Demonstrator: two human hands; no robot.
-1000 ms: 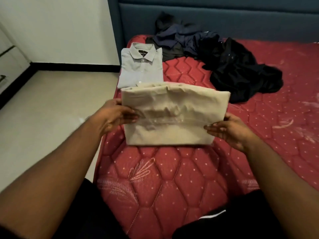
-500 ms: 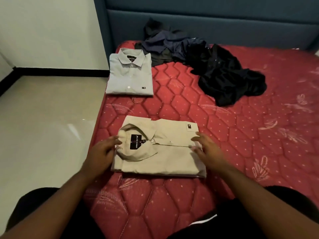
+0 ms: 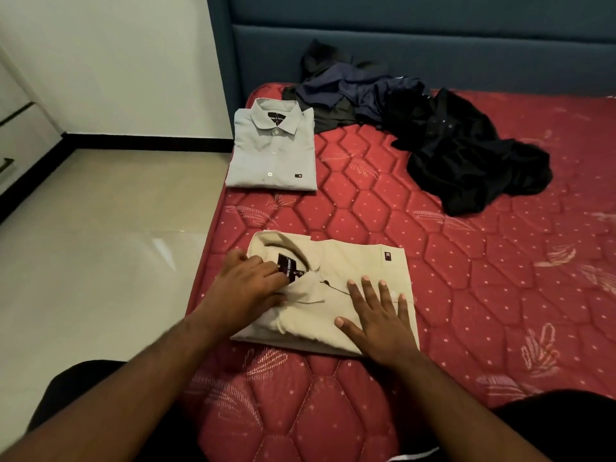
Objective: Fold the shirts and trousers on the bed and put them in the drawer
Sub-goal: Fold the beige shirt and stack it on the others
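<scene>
Red quilted mattress of the bed (image 3: 383,208) carried everything. Heap of unfolded dark navy and black garments (image 3: 433,135) lay at the far end against the headboard, well apart from the work. Folded pale grey button shirt (image 3: 273,151) sat at the bed's left edge. Folded beige collared shirt (image 3: 333,295) lay nearest, collar to the left.

Right hand (image 3: 380,315) lay flat on the shirt's body, fingers straight and spread, gripping nothing. Left hand (image 3: 246,288) rested at the collar, fingers lightly bent over it; whether it pinched the cloth, cannot tell.

Judgement: smoothing step. Best to press outward from the placket while the collar is squared, then stack with the grey shirt.
</scene>
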